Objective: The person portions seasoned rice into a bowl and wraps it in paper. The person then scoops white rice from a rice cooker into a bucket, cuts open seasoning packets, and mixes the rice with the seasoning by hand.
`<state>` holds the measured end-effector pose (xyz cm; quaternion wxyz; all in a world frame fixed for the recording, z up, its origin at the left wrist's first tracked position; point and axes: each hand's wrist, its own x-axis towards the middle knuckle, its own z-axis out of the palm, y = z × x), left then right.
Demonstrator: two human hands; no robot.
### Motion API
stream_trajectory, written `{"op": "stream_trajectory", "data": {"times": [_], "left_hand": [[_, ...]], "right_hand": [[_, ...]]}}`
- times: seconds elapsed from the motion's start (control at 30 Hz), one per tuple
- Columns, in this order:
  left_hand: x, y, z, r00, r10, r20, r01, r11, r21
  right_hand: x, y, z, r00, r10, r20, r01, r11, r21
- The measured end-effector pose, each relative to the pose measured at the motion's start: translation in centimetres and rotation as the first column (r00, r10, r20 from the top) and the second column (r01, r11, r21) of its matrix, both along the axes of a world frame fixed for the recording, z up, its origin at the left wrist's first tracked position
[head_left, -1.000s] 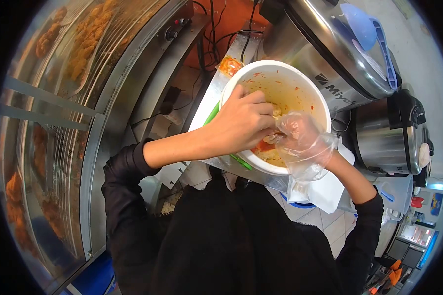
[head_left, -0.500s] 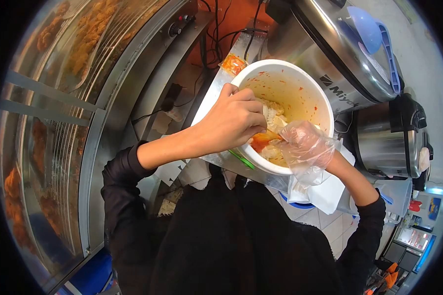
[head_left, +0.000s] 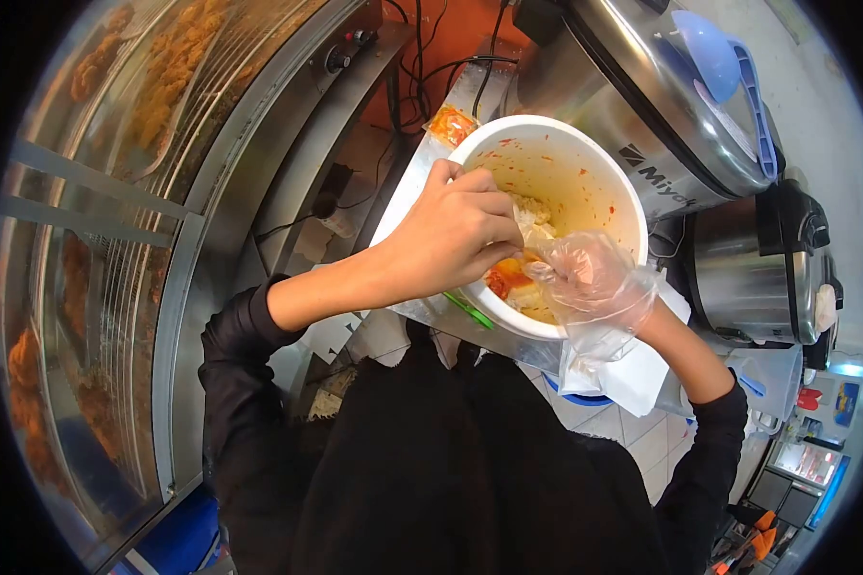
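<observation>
A white bucket (head_left: 616, 182) stands in front of me, its inner wall flecked with red bits. Inside lie pale clumps (head_left: 534, 213) that look like cooked rice, with red sauce (head_left: 498, 284) at the near side. My bare left hand (head_left: 470, 220) is over the bucket's left rim, fingers bent and pinched together. Inside a loose clear plastic glove, my right hand (head_left: 588, 276) is over the bucket's right side with closed fingers. The two hands' fingertips almost meet above an orange, shiny patch; what each pinches is hidden.
An orange-red packet (head_left: 451, 126) lies behind the bucket on the metal table. Large steel cookers (head_left: 585, 105) stand behind and to the right, with a blue ladle (head_left: 714, 57) on top. A glass cabinet (head_left: 86, 268) of fried food fills the left. White paper (head_left: 633, 376) lies at the right.
My gloved right hand has shifted slightly up and left, with its fingers nearer the left hand's. More red sauce shows below the fingertips. My left hand has barely moved.
</observation>
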<state>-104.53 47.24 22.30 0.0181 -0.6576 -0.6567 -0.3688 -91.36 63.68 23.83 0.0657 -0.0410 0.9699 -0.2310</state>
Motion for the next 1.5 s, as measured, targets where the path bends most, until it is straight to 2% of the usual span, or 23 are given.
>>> {"op": "stream_trajectory", "data": {"times": [0.07,0.13,0.27,0.37,0.43,0.57,0.63,0.67,0.73,0.87,0.97,1.03,1.27,1.33,1.37,1.43,1.5], "left_hand": [[-0.1,-0.1,0.2,0.999,0.034,-0.031,-0.035,0.999,-0.025],[-0.2,-0.2,0.3,0.999,0.032,-0.030,-0.032,0.999,-0.021],[-0.1,-0.3,0.1,0.999,0.032,-0.005,-0.032,0.999,-0.018],[0.3,-0.1,-0.4,0.999,0.017,0.030,-0.016,0.999,-0.033],[0.6,0.1,-0.5,0.999,0.010,0.053,-0.009,1.000,-0.025],[0.6,0.2,-0.3,0.996,0.030,0.085,-0.029,0.999,-0.021],[0.5,0.3,-0.3,0.996,0.036,0.084,-0.034,0.999,-0.019],[0.4,0.3,-0.3,0.995,0.043,0.085,-0.042,0.999,-0.017],[0.3,0.2,-0.4,0.996,0.048,0.080,-0.046,0.999,-0.021],[-0.1,0.0,-0.3,0.996,0.073,0.055,-0.071,0.997,-0.032],[0.0,0.0,-0.4,0.997,0.069,0.046,-0.066,0.997,-0.045],[0.0,0.0,-0.5,0.997,0.064,0.042,-0.062,0.997,-0.048],[0.2,0.2,-0.4,0.998,0.067,0.003,-0.066,0.997,-0.048],[0.2,0.3,-0.5,0.997,0.074,-0.004,-0.074,0.996,-0.044],[0.2,0.3,-0.4,0.997,0.083,-0.006,-0.083,0.996,-0.041],[0.4,0.3,-0.4,0.997,0.083,-0.005,-0.083,0.995,-0.051],[0.5,0.3,-0.3,0.997,0.078,-0.007,-0.078,0.995,-0.063]], "right_hand": [[0.1,0.3,-0.8,0.999,0.040,-0.015,-0.040,0.999,0.019],[0.1,0.4,-1.5,0.998,-0.002,-0.067,-0.002,0.997,-0.072],[0.1,0.3,-1.7,0.997,0.023,-0.080,-0.028,0.998,-0.063],[-0.3,-0.2,-1.0,0.999,-0.029,-0.046,0.024,0.994,-0.105],[-0.8,-0.4,-0.6,0.991,-0.064,0.120,0.066,0.998,-0.011],[-0.9,-0.3,-1.4,0.998,-0.067,0.007,0.067,0.993,-0.093],[-1.0,-0.4,-1.5,0.996,-0.078,0.048,0.078,0.997,0.014],[-1.0,-0.5,-1.5,0.996,-0.077,0.048,0.077,0.997,0.014],[-0.9,-0.7,-1.3,0.996,-0.061,-0.067,0.062,0.998,0.012],[-1.2,-0.2,-1.4,0.999,-0.021,-0.041,0.022,1.000,0.014],[-1.1,-0.2,-1.6,0.996,-0.018,-0.087,0.018,1.000,0.005],[-1.1,-0.5,-1.6,0.999,-0.029,0.034,0.025,0.992,0.125],[-0.9,-1.1,-0.8,0.992,-0.121,0.037,0.117,0.989,0.096],[-0.9,-1.2,0.3,0.997,-0.051,0.056,0.042,0.987,0.154],[-0.9,-1.1,0.3,0.997,-0.054,0.053,0.045,0.987,0.154],[-0.8,-1.0,0.2,0.974,-0.071,-0.213,0.079,0.997,0.027],[-0.6,-1.0,0.9,0.986,-0.060,-0.157,0.069,0.996,0.050]]}}
